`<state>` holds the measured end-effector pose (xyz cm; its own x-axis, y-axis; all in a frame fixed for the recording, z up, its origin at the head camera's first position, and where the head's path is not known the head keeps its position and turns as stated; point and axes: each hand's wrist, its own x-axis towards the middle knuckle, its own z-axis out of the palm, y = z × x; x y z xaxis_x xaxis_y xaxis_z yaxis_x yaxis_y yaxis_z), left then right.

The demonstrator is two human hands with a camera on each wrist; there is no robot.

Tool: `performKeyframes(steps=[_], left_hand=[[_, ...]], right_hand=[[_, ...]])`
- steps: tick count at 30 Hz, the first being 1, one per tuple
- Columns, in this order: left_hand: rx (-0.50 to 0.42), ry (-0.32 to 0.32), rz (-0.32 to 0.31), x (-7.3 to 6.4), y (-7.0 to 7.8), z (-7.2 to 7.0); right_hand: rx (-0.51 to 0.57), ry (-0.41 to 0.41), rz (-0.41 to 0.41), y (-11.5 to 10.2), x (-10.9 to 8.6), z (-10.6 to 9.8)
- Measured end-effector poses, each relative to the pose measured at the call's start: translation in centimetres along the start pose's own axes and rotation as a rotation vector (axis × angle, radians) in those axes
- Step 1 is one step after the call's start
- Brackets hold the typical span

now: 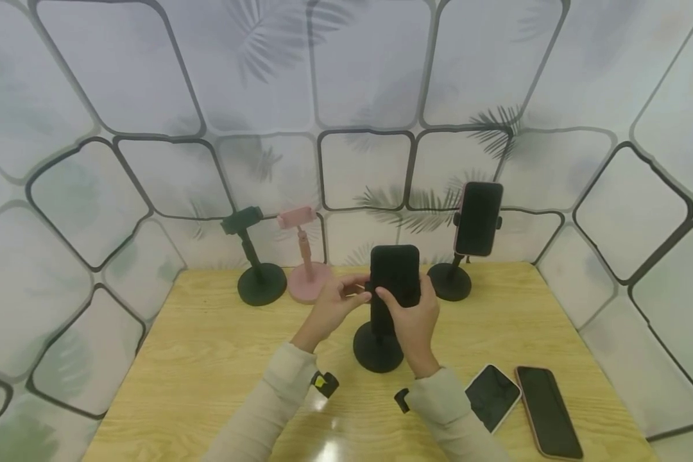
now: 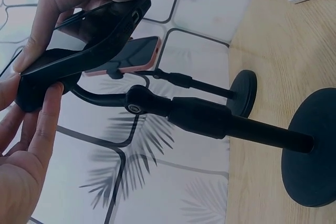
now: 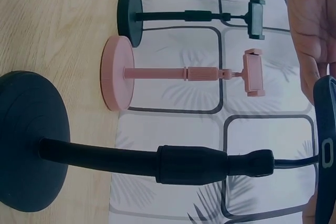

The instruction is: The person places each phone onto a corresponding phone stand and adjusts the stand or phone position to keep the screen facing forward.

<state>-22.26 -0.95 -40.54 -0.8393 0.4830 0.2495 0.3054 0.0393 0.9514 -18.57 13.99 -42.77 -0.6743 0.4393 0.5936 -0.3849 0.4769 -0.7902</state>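
Observation:
A black phone (image 1: pixel 395 273) stands upright at the head of a black phone stand (image 1: pixel 378 351) in the middle of the table. My right hand (image 1: pixel 418 327) grips the phone from its right side, thumb across the screen. On the other side, my left hand (image 1: pixel 330 309) pinches the stand's clamp (image 2: pixel 37 85) at the phone's left edge. The left wrist view shows the phone (image 2: pixel 118 27) tilted against the clamp, above the jointed neck (image 2: pixel 137 99). From the right wrist, the phone (image 3: pixel 325 145) appears edge-on, and much of the right hand is out of frame.
A dark green stand (image 1: pixel 262 284) and a pink stand (image 1: pixel 308 282) stand at the back left, their holders vacant. At the back right, another black stand (image 1: pixel 449 282) carries a phone (image 1: pixel 478 218). A white-edged device (image 1: pixel 493 396) and a pink-edged phone (image 1: pixel 550 410) lie front right.

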Motion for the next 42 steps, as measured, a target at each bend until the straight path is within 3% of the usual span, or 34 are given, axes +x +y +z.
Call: performKeyframes(steps=[14, 20, 25, 29, 32, 34, 36, 42], left_hand=[[-0.088, 0.023, 0.029, 0.1, -1.6, 0.5], [-0.053, 0.128, 0.104, -0.4, -2.7, 1.5], [-0.127, 0.187, 0.201, -1.3, -3.7, 3.0], [-0.119, 0.294, 0.177, -1.9, -4.9, 4.4], [-0.026, 0.372, 0.1, -2.3, -5.9, 5.2], [0.068, 0.377, 0.062, -2.6, -6.7, 5.7], [0.179, 0.35, 0.042, -2.8, -7.3, 6.0], [0.478, 0.232, -0.018, -3.1, -7.9, 6.5]], right_hand=[[-0.056, -0.088, 0.112, -0.8, 0.7, -0.1], [-0.118, -0.15, 0.121, -1.0, 0.8, -0.1], [-0.079, -0.236, 0.147, -0.8, 0.9, -0.7], [-0.017, -0.334, 0.161, -0.7, 1.0, -2.1], [-0.032, -0.378, 0.138, -0.5, 1.0, -3.4], [-0.066, -0.384, 0.101, -0.4, 0.9, -4.4], [-0.116, -0.368, 0.03, -0.1, 0.7, -5.3], [-0.33, -0.326, -0.29, 1.6, -0.4, -8.0]])
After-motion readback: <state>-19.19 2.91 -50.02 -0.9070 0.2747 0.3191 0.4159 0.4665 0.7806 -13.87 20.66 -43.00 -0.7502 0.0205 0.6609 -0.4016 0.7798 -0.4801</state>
